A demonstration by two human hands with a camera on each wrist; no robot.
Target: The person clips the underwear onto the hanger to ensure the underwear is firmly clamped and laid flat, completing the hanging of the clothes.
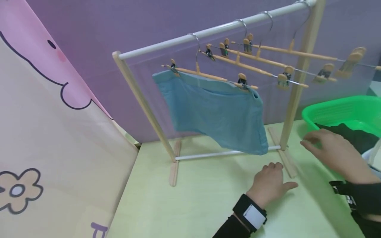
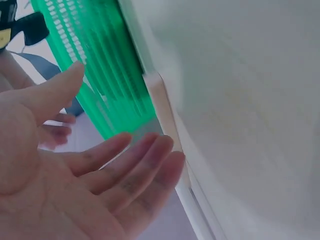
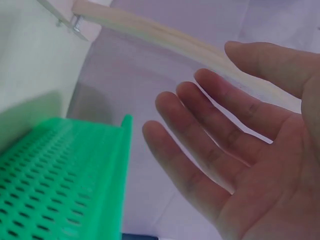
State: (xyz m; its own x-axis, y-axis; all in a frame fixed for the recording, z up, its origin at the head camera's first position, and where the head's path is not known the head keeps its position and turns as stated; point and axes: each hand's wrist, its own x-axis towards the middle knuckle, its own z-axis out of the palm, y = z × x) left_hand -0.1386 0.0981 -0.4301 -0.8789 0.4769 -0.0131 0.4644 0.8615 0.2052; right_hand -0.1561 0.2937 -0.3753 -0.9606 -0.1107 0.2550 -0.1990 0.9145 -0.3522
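My left hand [image 1: 269, 185] hovers over the table near the rack's right foot, thumb spread and fingers relaxed; its palm holds nothing in the left wrist view. Beside the green basket [image 1: 324, 105] is my right hand [image 1: 334, 150], with loosely bent fingers and nothing in its palm [image 3: 280, 185]. Dark cloth [image 1: 354, 135] lies in the basket, partly hidden by that hand. Light blue shorts [image 1: 214, 109] hang by two clips from a wooden hanger [image 1: 205, 74] at the rack's left. Farther right, several clip hangers [image 1: 253, 67] hang without clothes.
The rack has a white top rail [image 1: 178, 40], wooden posts [image 1: 144, 105] and a low white bar [image 1: 208, 154]. It stands on a pale green table [image 1: 178, 211] before a purple backdrop [image 1: 89, 59]. A printed panel [image 1: 59, 142] stands at the left.
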